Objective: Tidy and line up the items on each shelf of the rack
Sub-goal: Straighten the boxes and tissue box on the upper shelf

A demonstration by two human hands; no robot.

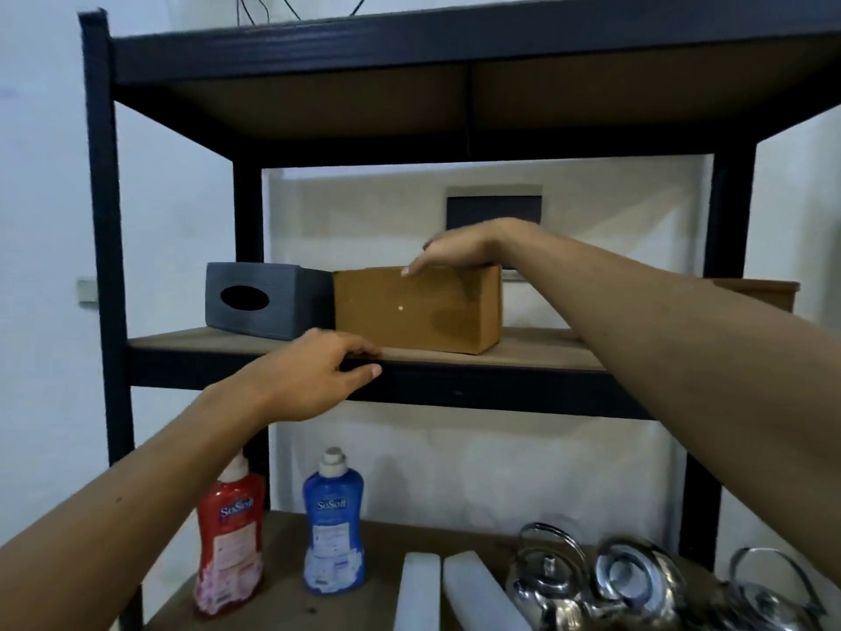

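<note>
White wall behind dark rack (102, 220); middle shelf (523, 352) is landmark. Head view: carton (416, 307) sits mid-shelf, long axis along shelf edge, grey tissue box (261, 302) just left, touching or nearly. Right hand (455, 252) lies on carton top, fingers spread, palm down, not clenched; nearer hand for nudging it. Left hand (318, 375) grips shelf front edge. Below shelf: red bottle (230, 539), blue bottle (334, 530), kettles (605, 589).
</note>
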